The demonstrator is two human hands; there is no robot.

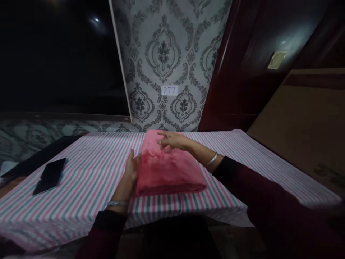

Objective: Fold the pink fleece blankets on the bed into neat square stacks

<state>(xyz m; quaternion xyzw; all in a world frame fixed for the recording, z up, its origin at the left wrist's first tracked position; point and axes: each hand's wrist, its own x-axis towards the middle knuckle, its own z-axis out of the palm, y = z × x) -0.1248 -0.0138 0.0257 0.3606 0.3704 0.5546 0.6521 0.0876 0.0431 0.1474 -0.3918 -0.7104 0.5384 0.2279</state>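
Note:
A folded pink-red cloth [169, 169], plush-looking like a towel or blanket, lies flat on the striped tablecloth with its folded edge toward me. My left hand [132, 166] is beside its left edge, thumb up and apart from the fingers, which are partly hidden against the cloth's side. Above the far half of the cloth is my right hand [171, 140], palm down with fingers spread and slightly bent; whether it touches the surface I cannot tell. Neither hand grips the cloth.
The striped tablecloth [94, 169] covers the table. A dark phone [50, 176] lies at the left. Behind are a large black screen [59, 61] and a patterned wall with a paper label [169, 90] reading 277. At the right stands a brown cardboard-like panel [304, 118].

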